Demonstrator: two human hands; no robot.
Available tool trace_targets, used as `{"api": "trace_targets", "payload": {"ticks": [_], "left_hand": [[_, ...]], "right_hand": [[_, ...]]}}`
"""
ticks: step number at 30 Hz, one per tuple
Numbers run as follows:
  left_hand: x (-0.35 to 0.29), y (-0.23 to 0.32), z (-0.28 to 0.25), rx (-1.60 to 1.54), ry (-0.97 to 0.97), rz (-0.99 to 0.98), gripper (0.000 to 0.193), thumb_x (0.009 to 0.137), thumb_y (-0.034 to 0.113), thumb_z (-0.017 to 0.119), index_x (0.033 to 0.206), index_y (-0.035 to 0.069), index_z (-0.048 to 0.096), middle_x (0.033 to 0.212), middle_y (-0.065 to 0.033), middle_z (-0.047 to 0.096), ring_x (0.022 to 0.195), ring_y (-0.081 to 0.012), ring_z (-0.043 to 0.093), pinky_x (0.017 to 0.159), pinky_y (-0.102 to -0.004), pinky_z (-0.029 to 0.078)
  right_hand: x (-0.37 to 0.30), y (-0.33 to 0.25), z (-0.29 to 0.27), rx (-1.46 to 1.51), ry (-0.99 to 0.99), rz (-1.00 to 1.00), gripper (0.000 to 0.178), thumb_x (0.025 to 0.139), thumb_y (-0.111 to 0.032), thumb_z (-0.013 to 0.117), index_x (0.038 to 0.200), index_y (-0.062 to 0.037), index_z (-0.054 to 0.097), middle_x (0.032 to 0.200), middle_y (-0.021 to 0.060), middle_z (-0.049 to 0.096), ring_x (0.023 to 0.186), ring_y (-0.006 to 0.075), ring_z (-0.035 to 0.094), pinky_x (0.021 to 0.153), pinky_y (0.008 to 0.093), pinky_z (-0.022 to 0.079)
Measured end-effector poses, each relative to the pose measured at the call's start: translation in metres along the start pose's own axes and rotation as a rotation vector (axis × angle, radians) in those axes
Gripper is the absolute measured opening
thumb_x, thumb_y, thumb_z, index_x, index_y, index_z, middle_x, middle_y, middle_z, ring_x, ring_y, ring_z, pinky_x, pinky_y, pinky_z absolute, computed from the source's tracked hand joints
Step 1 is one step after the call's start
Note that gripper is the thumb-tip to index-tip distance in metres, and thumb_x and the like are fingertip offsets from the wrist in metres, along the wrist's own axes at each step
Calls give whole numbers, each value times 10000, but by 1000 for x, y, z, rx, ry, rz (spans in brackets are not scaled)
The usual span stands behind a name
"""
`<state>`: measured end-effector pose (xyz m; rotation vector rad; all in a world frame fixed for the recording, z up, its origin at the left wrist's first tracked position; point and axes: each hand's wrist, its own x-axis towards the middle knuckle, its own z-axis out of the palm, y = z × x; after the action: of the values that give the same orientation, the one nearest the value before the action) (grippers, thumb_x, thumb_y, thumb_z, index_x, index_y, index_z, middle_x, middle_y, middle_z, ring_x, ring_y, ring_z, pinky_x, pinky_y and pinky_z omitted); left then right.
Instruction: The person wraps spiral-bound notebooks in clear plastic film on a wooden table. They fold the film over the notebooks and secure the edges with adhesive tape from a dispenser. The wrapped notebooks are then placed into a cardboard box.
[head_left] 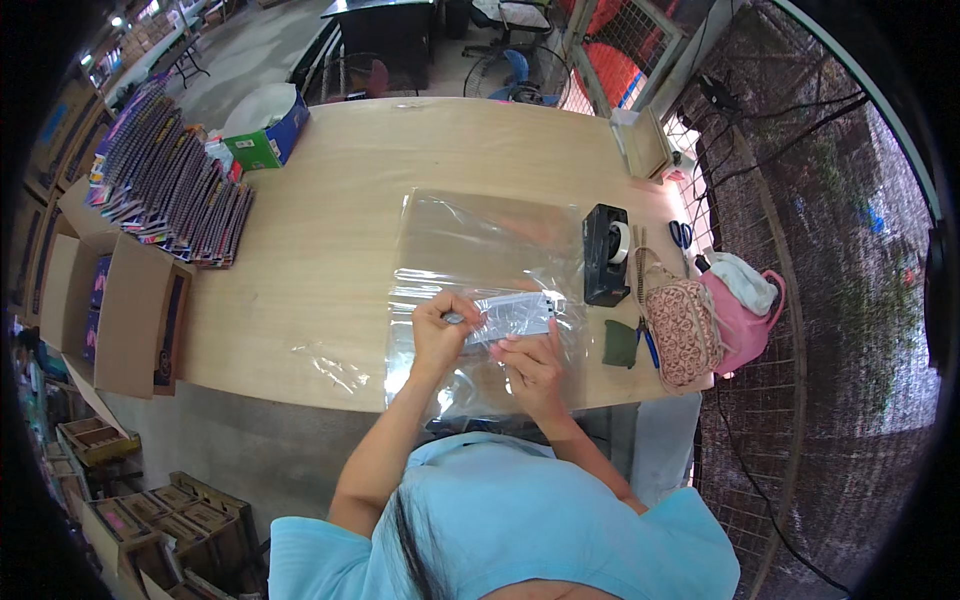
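Over the near half of a large clear plastic sheet or bag (480, 235), I hold a small flat greyish-white packet (515, 312) with a shiny, see-through look. My left hand (438, 330) pinches its left end, and a small grey bit shows between those fingers. At the lower right edge of the packet, my right hand (533, 368) grips with its fingers closed along the side. What lies inside the packet is too small to make out.
A black tape dispenser (606, 255), scissors (681, 236), a green cloth piece (619, 344) and a patterned pouch (684, 332) lie to the right. Spiral notebooks (170, 185) are stacked at the left, beside an open carton (125, 315). A plastic scrap (338, 368) rests near the front edge.
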<state>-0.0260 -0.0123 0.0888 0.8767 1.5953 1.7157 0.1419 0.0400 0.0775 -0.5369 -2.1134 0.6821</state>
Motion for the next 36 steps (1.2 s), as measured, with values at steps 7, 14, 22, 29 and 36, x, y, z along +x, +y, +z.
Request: {"api": "trace_targets", "payload": {"ticks": [7,14,22,29,36], "left_hand": [[0,36,-53,428,-611,312,636,611,110,835,1212,136,627,1371,-110,489,1269,-270,472,1017,-362,413],[24,54,-34,557,-564,64,800,609,475,799,1322,220,540,959,-135,586,918,-297,609,772,-407,489],[21,52,-8,1079,-631,109,759,678,333,728,1297,17,423,1107,-212,578,939,-364,624,776,-438,525],[24,58,2,1103,-706,182,772,682,303,708,1312,-18,398,1155,-196,571,942,-338,625,765,-423,528],[22,54,-4,1120,-638,188,758,679,321,687,1315,5,422,1139,-169,587,930,-340,626,768,-421,525]], "right_hand": [[-5,18,-3,-32,-33,-165,273,694,-42,717,935,-168,745,899,-28,668,919,149,627,1142,461,174],[-44,71,21,-447,-15,-507,358,766,-153,671,1123,-186,683,1256,-54,547,1236,133,475,1148,553,87],[-1,70,-42,-285,50,-26,320,781,-131,675,1099,-98,679,1253,135,519,1157,259,476,985,473,328],[36,267,-111,205,161,1221,225,770,-175,741,876,20,703,710,81,666,578,160,580,568,334,459],[17,242,-100,136,239,942,187,795,-169,732,781,10,678,717,48,651,625,170,587,640,311,473]]}}
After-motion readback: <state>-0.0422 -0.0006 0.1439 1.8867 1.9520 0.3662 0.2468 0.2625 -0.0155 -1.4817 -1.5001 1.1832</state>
